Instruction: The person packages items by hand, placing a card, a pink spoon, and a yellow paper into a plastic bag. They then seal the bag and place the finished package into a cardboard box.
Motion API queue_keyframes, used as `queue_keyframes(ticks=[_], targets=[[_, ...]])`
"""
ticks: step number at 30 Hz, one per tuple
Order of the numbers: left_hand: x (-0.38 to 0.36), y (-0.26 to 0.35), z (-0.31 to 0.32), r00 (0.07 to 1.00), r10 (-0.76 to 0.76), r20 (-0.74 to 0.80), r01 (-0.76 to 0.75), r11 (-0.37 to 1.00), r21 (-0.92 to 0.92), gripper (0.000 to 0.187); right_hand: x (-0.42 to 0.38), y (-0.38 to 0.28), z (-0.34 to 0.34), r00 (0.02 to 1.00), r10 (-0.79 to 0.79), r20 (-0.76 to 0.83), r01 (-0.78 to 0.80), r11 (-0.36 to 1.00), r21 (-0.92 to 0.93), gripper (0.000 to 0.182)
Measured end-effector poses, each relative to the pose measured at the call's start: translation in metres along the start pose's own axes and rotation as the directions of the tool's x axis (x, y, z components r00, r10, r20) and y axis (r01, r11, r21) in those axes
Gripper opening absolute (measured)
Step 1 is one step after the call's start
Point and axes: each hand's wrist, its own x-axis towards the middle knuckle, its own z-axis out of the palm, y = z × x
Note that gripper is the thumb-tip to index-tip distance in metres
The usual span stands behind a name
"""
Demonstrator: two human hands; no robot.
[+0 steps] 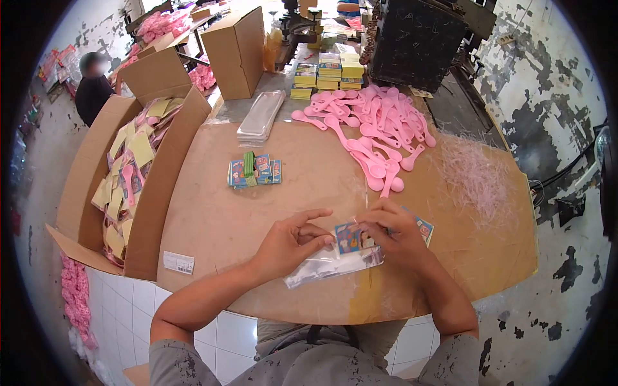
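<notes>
A blue printed card (348, 238) with small colourful pictures is pinched in the fingers of my right hand (398, 237). Below it a clear plastic bag (322, 269) lies on the brown tabletop, overlapped by the card's lower edge. My left hand (291, 243) has its thumb and fingers closed at the bag's upper edge, close to the card's left side, with the index finger extended above. Partly hidden behind my right hand are more blue cards (425, 228). Beyond both hands, a heap of pink plastic spoons (380, 122) spreads across the table.
On the left stands an open cardboard box (151, 222) filled with packed spoons and cards. A banded card bundle (254, 170), stacked clear bags (260, 119) and yellow-edged card stacks (329, 69) sit farther back. Pink-white plastic shreds (473, 177) lie right. A person (93, 90) is at far left.
</notes>
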Motion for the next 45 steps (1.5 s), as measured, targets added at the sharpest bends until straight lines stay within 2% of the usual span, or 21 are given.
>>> queue_keyframes(ticks=[2, 5, 8, 11, 14, 17, 20, 23, 26, 29, 30, 32, 34, 37, 40, 43, 45], targets=[[-0.004, 0.005, 0.003, 0.998, 0.027, 0.050, -0.034, 0.989, 0.147, 0.055, 0.001, -0.002, 0.011, 0.996, -0.091, 0.007, 0.091, 0.995, -0.040, 0.022], [-0.007, 0.012, 0.004, 0.994, 0.039, 0.098, -0.060, 0.973, 0.225, 0.055, 0.003, -0.015, 0.016, 0.998, -0.038, -0.045, 0.035, 0.997, -0.073, 0.016], [-0.006, 0.004, 0.005, 0.999, 0.038, 0.010, -0.039, 0.996, 0.084, 0.055, 0.005, -0.012, 0.003, 1.000, -0.018, -0.010, 0.018, 1.000, 0.008, 0.019], [-0.008, 0.005, 0.004, 0.998, 0.040, 0.056, -0.048, 0.988, 0.150, 0.054, 0.000, -0.012, 0.008, 0.996, -0.015, 0.089, 0.016, 1.000, -0.009, 0.022], [-0.010, 0.012, 0.006, 0.995, 0.027, 0.097, -0.057, 0.946, 0.318, 0.053, 0.000, -0.026, 0.020, 0.994, 0.029, 0.110, -0.031, 0.999, 0.016, 0.024], [-0.008, 0.004, 0.005, 0.996, 0.068, 0.051, -0.077, 0.978, 0.193, 0.049, -0.001, -0.027, 0.026, 0.981, 0.182, -0.071, -0.178, 0.982, 0.056, 0.027], [-0.006, 0.008, 0.004, 0.996, 0.048, -0.071, -0.045, 0.998, 0.042, 0.045, -0.001, -0.014, 0.018, 0.929, 0.336, -0.152, -0.277, 0.908, 0.316, 0.028], [-0.006, 0.006, 0.003, 0.993, 0.094, -0.067, -0.095, 0.995, -0.009, 0.043, -0.004, -0.014, 0.020, 0.992, 0.122, -0.029, -0.122, 0.992, 0.003, 0.025], [-0.009, 0.008, 0.001, 0.999, 0.027, -0.021, -0.025, 0.996, 0.081, 0.044, 0.005, -0.021, 0.017, 0.979, -0.129, 0.159, 0.123, 0.991, 0.045, 0.021], [-0.007, 0.002, -0.001, 0.998, 0.046, -0.052, -0.042, 0.997, 0.059, 0.042, 0.016, 0.014, -0.012, 0.995, -0.054, 0.080, 0.048, 0.997, 0.068, 0.022], [-0.007, 0.004, -0.002, 0.998, 0.019, -0.054, -0.017, 0.999, 0.032, 0.041, 0.026, 0.012, -0.023, 0.992, 0.128, 0.007, -0.128, 0.992, -0.001, 0.022], [-0.006, 0.007, -0.004, 0.998, -0.038, -0.052, 0.036, 0.999, -0.025, 0.040, 0.045, 0.018, -0.039, 0.976, 0.192, -0.105, -0.209, 0.959, -0.193, 0.022], [-0.005, 0.001, -0.004, 0.999, -0.029, -0.035, 0.027, 0.999, -0.037, 0.040, 0.060, 0.051, -0.040, 0.993, -0.037, -0.116, -0.021, 0.887, -0.462, 0.021], [-0.003, -0.007, -0.006, 1.000, -0.010, -0.026, 0.010, 1.000, -0.015, 0.039, 0.076, 0.070, -0.031, 0.990, -0.138, -0.027, 0.094, 0.793, -0.602, 0.019], [-0.003, -0.002, -0.009, 0.999, 0.004, -0.034, -0.004, 1.000, -0.010, 0.039, 0.085, 0.072, -0.028, 0.990, 0.128, -0.050, -0.137, 0.883, -0.450, 0.021], [-0.002, -0.003, -0.010, 0.999, 0.026, -0.027, -0.027, 0.999, -0.030, 0.038, 0.088, 0.068, -0.028, 0.957, 0.284, -0.062, -0.290, 0.947, -0.139, 0.021], [-0.002, -0.005, -0.008, 0.999, 0.039, -0.020, -0.040, 0.998, -0.045, 0.039, 0.087, 0.072, -0.028, 0.968, 0.246, -0.047, -0.250, 0.951, -0.184, 0.020]])
